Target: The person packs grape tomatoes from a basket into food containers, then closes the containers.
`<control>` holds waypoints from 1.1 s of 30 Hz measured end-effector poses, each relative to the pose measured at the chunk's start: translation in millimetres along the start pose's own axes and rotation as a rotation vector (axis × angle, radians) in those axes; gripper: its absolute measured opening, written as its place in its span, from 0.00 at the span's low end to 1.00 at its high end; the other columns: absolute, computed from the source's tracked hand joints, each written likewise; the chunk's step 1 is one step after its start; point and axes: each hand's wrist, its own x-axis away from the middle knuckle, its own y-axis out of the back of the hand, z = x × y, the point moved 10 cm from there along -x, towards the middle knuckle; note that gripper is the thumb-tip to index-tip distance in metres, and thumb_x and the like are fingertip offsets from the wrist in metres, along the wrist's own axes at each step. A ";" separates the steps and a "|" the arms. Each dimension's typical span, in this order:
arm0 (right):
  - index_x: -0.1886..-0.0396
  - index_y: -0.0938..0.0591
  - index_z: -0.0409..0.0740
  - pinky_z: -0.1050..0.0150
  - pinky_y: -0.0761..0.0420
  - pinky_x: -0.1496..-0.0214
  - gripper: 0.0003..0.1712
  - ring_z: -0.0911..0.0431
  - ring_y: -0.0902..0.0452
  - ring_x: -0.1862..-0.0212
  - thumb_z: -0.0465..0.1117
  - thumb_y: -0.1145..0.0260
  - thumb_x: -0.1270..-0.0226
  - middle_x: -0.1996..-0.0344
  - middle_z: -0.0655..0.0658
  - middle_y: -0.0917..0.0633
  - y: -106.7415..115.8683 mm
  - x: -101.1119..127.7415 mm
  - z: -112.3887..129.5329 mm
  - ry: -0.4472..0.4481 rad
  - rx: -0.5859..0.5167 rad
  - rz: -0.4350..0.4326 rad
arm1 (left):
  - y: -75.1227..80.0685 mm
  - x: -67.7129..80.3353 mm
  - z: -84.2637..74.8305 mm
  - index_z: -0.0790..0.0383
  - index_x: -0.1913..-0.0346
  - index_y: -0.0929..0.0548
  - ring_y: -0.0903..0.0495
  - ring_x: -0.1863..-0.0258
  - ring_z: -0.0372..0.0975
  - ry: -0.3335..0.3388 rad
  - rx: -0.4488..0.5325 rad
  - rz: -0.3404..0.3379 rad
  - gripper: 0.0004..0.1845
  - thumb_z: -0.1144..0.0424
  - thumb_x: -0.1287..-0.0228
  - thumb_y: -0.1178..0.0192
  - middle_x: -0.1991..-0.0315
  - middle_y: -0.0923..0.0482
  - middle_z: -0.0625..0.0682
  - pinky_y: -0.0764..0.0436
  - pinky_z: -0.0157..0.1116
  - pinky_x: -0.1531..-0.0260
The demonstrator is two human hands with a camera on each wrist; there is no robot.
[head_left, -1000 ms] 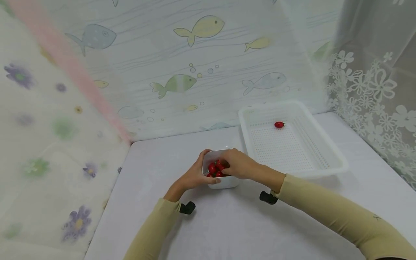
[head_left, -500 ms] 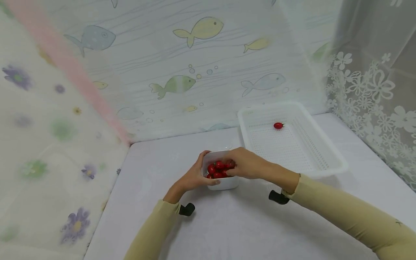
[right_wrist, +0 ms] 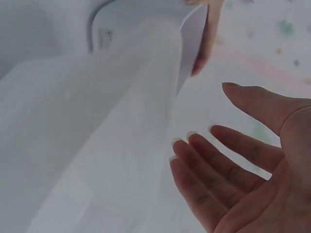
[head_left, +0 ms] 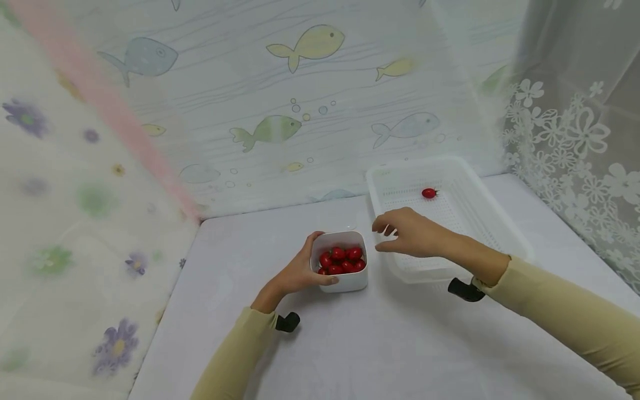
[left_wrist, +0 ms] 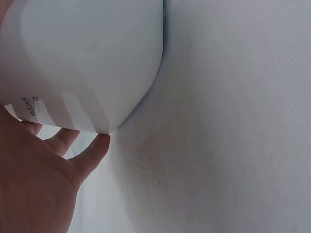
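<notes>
Curtained tabletop booth [head_left: 300,111], fish-print drapes

White table [head_left: 350,355], fish-print curtain [head_left: 280,100] behind, floral curtains [head_left: 75,183] at both sides

Beside the one white basket [head_left: 505,233], which holds one cherry tomato [head_left: 428,193], stands one small white bowl [head_left: 345,278] with about seven cherry tomatoes [head_left: 342,260] heaped in it, and two hands, left [head_left: 296,272] and right [head_left: 407,233], flank that bowl.

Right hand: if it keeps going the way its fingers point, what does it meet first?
Probably the white bowl of cherry tomatoes: the right hand is empty, its fingers pointing left toward the bowl. Its height is unclear, so it might pass above the rim.
</notes>
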 end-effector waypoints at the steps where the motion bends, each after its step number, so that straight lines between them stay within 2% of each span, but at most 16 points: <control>1: 0.47 0.17 0.35 0.49 0.16 0.47 0.19 0.44 0.16 0.49 0.39 0.28 0.34 0.51 0.39 0.14 3.0 -0.2 -5.4 -0.011 0.002 -0.001 | -0.1 0.1 -0.1 0.46 0.23 0.49 0.34 0.32 0.41 -0.001 -0.002 0.000 0.56 0.52 0.49 0.22 0.33 0.34 0.46 0.26 0.50 0.36; 7: 0.45 0.18 0.32 0.46 0.16 0.47 0.22 0.39 0.16 0.48 0.39 0.27 0.35 0.51 0.35 0.15 24.4 -3.5 -47.8 -0.095 0.046 -0.011 | -1.1 0.6 -1.0 0.44 0.24 0.48 0.33 0.33 0.42 -0.012 0.013 0.001 0.56 0.51 0.50 0.22 0.33 0.34 0.46 0.25 0.49 0.37; 17: 0.39 0.24 0.27 0.40 0.20 0.43 0.29 0.32 0.23 0.42 0.40 0.28 0.34 0.45 0.26 0.19 46.2 -12.6 -114.7 -0.201 0.070 0.070 | -0.5 0.6 0.0 0.43 0.24 0.48 0.33 0.33 0.40 -0.002 0.008 0.000 0.55 0.51 0.49 0.23 0.34 0.34 0.44 0.23 0.47 0.39; 23: 0.37 0.26 0.27 0.36 0.24 0.39 0.32 0.31 0.26 0.39 0.39 0.28 0.35 0.41 0.23 0.23 60.0 -20.6 -156.7 -0.292 0.087 0.026 | 0.1 0.3 -0.1 0.45 0.23 0.48 0.34 0.32 0.41 0.001 0.010 -0.001 0.56 0.51 0.50 0.22 0.33 0.34 0.45 0.24 0.49 0.38; 29: 0.35 0.30 0.25 0.32 0.30 0.36 0.31 0.27 0.34 0.35 0.35 0.32 0.32 0.36 0.21 0.30 66.7 -24.7 -190.5 -0.377 0.048 -0.028 | 1.1 0.7 2.3 0.46 0.22 0.49 0.35 0.32 0.41 0.016 0.001 -0.001 0.57 0.50 0.50 0.22 0.33 0.35 0.44 0.25 0.50 0.37; 33: 0.33 0.32 0.24 0.32 0.32 0.34 0.30 0.26 0.37 0.34 0.34 0.35 0.30 0.34 0.21 0.32 66.2 -29.1 -212.1 -0.429 0.041 -0.049 | 1.8 0.6 1.0 0.42 0.24 0.49 0.35 0.32 0.40 0.008 -0.007 0.002 0.56 0.50 0.50 0.22 0.33 0.35 0.43 0.26 0.50 0.36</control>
